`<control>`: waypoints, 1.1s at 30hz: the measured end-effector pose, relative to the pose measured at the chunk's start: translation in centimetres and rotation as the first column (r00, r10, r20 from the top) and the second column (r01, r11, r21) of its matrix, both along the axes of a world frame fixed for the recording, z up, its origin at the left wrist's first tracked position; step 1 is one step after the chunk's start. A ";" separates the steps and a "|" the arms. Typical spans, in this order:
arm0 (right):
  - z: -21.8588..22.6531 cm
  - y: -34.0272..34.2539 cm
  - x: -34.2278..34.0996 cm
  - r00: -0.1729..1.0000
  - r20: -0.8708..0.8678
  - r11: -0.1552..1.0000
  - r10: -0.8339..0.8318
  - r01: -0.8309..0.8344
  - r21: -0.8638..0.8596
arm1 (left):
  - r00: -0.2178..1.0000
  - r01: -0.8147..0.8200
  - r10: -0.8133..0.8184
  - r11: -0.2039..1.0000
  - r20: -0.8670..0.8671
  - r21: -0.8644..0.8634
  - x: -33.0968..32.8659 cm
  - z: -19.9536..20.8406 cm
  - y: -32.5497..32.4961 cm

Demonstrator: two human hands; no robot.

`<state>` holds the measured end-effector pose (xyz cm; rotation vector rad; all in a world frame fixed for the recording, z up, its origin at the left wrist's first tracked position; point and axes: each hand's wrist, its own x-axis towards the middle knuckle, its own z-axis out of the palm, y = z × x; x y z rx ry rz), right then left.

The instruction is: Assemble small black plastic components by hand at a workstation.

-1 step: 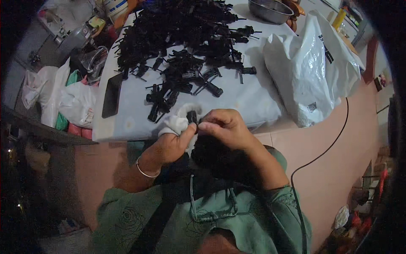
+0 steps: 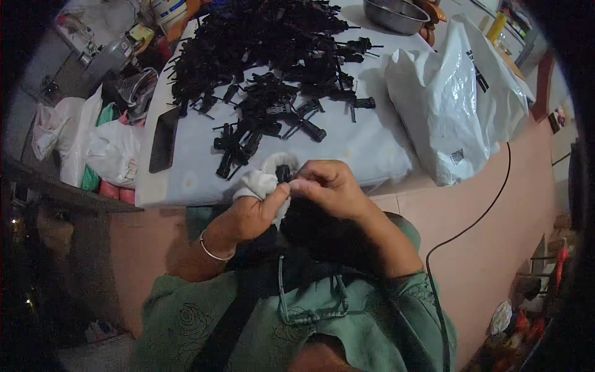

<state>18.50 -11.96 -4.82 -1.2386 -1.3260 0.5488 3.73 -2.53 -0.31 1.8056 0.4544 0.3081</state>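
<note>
My left hand [image 2: 251, 216], with a bangle at its wrist, is closed around a bunched white cloth [image 2: 257, 181] and a small black plastic part [image 2: 282, 173]. The thumb presses on the part, whose upper end shows against the cloth. Just beside it, my right hand [image 2: 334, 189] has its thumb and fingers pinched together; what lies between them is too small to make out. Both hands are at the table's near edge. Beyond them lies a large heap of similar black parts [image 2: 266, 56] with thin prongs, a few loose ones [image 2: 310, 129] nearest me.
A dark phone [image 2: 163, 141] lies on the pale-covered table [image 2: 365, 139] at left. A big white plastic bag [image 2: 434, 118] stands at right, a metal bowl [image 2: 396, 15] behind it. Filled bags [image 2: 114, 149] sit left of the table. A black cable [image 2: 474, 223] hangs at right.
The black part has shifted slightly within the cloth, and my right fingertips have moved a little against it. Everything else stays where it was.
</note>
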 end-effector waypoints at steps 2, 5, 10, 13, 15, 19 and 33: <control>0.0 0.0 -0.3 0.994 -0.109 0.990 0.019 -0.034 -0.137 | 1.000 0.004 -0.005 0.999 0.018 0.048 0.3 0.0 -0.1; 0.2 0.2 -0.5 0.982 -0.186 0.986 0.016 -0.046 -0.158 | 0.999 -0.041 0.041 0.999 0.034 0.000 0.3 -0.5 -0.1; 0.7 0.2 -1.2 0.989 0.150 0.999 0.001 0.005 -0.041 | 0.990 -0.126 0.115 0.983 0.086 0.130 0.6 -1.4 -0.1; 1.0 0.1 -1.5 0.999 0.045 0.987 0.018 -0.011 -0.162 | 0.989 -0.077 -0.014 0.794 0.145 0.602 0.7 -1.7 0.3; 0.1 0.4 -2.1 1.000 -0.018 0.990 -0.014 0.011 -0.138 | 0.994 -0.092 0.029 0.712 0.102 0.697 0.7 -1.8 -0.1; -1.1 1.1 -3.3 0.994 -0.039 0.994 -0.100 0.097 -0.056 | 0.998 -0.042 0.005 0.737 0.057 0.675 0.3 -1.9 -0.1; 0.3 1.4 -3.5 0.997 -0.066 0.995 0.040 -0.046 -0.094 | 0.993 -0.078 -0.006 0.690 0.114 0.720 -0.9 -1.6 0.2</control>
